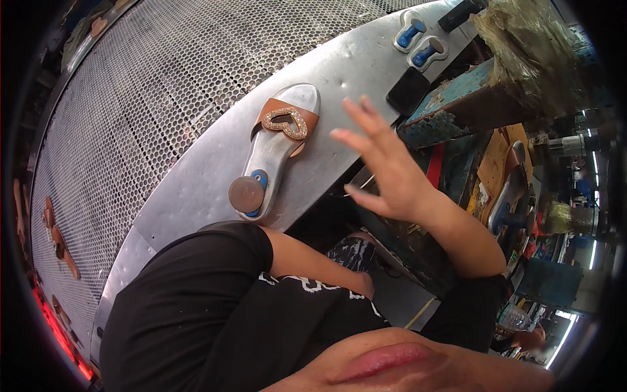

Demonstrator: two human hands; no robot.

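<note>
Hovering in the head view, the right hand [400,179] spreads its fingers near, but apart from, the brown-strapped sandal [266,155] on the metal worktop [202,178]. A round disc [247,194] partly hides its heel end. The left hand [367,283], mostly behind the black shirt [287,326], I cannot tell.

A workshop, seemingly for shoemaking. A silver sandal [287,124] with a brown strap and sparkling heart rests on a scuffed metal ledge [353,72]. Beside it spreads a wide metal mesh [215,72], with more brown shoe pieces [60,245] at far left. To the right are a metal frame [450,101] with peeling blue paint, crowded clutter and bright strip lights [562,341].
</note>
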